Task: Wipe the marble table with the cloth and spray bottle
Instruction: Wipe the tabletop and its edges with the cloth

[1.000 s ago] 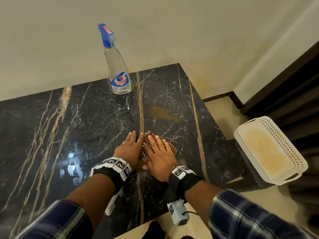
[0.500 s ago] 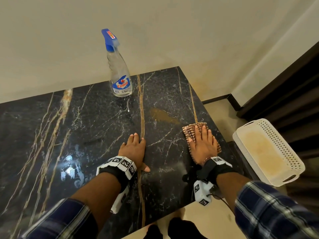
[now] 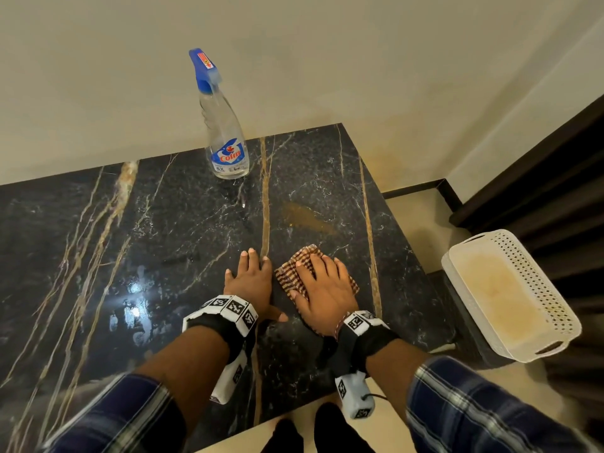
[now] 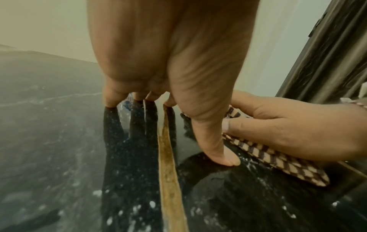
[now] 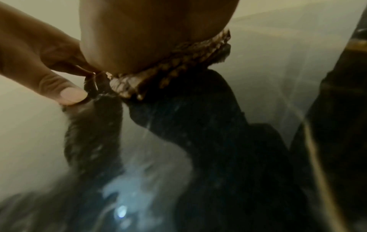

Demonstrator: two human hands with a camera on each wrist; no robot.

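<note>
The black marble table (image 3: 163,230) with gold veins fills the head view. My right hand (image 3: 322,289) lies flat on a folded brown checked cloth (image 3: 289,273), fingers straight, pressing it to the marble right of the middle gold vein. The cloth (image 4: 278,160) shows under that hand in the left wrist view, and its folded edge (image 5: 178,62) shows in the right wrist view. My left hand (image 3: 251,279) rests flat on the bare marble just left of the cloth, fingers spread. A clear spray bottle (image 3: 224,138) with a blue trigger head stands upright at the table's far edge, untouched.
A brownish smear (image 3: 307,217) marks the marble beyond the cloth. The table's right edge drops to the floor, where a white perforated plastic tray (image 3: 510,295) stands. A pale wall runs behind the table; dark wooden panelling (image 3: 555,178) stands at the right.
My right hand slid the cloth out to the table's right edge, then back left beside my left hand. The left hand stayed planted; the bottle has not moved.
</note>
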